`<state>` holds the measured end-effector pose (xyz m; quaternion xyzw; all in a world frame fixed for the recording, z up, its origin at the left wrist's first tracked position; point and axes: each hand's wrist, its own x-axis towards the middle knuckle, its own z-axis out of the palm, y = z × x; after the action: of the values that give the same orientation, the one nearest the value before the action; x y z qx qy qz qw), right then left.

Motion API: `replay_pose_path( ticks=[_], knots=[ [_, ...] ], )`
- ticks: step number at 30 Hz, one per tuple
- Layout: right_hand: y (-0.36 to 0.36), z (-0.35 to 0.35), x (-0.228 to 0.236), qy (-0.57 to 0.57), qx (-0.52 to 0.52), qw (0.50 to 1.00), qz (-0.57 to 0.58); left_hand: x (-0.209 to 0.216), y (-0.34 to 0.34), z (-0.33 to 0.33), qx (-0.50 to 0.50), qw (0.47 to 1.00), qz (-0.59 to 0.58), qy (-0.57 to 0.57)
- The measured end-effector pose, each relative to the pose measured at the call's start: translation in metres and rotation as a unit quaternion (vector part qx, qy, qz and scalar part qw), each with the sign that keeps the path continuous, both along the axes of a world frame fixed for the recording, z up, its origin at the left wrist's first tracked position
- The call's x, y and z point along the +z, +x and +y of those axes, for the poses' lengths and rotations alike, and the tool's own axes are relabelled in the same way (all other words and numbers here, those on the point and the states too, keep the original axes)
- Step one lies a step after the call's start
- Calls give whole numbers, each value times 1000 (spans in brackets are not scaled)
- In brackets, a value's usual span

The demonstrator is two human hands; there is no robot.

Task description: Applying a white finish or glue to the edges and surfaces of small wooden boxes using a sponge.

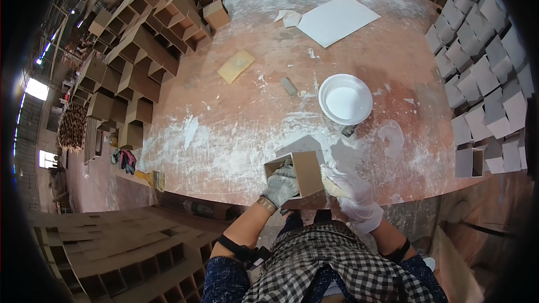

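My left hand [282, 184], in a grey knitted glove, reaches into the open side of a small brown box [309, 173] and grips it at the table's near edge. The box has pale edges, and the fingertips are partly hidden inside it. Close to the box's right wall is my right hand [359, 197], covered in thin whitish plastic. It is closed on a cream-coloured pad [334, 184], whose kind I cannot make out. A round white bowl [331, 116] with white contents stands beyond the right hand.
Brown boxes [135, 50] are stacked along the left, and more [135, 247] lie below left. Greyish-white boxes [483, 73] fill the right side. On the white-smeared table [213, 151] lie a white sheet [337, 19], yellowish pad [236, 66], small grey block [289, 86] and brush [154, 179].
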<state>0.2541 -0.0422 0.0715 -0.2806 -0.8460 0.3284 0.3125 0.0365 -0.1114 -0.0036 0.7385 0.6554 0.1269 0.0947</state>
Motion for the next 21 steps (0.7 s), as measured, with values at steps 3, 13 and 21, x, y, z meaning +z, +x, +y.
replay_pose_path(
  ticks=[3, 13, 21],
  knots=[
    [-27, 11, 17, 183, 20, 983, -17, -9, 2, 0, 52, 992, 12, -112],
    [-45, 14, 10, 281, 140, 949, -43, 7, 6, 15, 32, 956, -136, -257],
    [-35, -1, 50, 252, 112, 960, -55, -3, 9, 10, 65, 973, -73, -211]
  ],
)
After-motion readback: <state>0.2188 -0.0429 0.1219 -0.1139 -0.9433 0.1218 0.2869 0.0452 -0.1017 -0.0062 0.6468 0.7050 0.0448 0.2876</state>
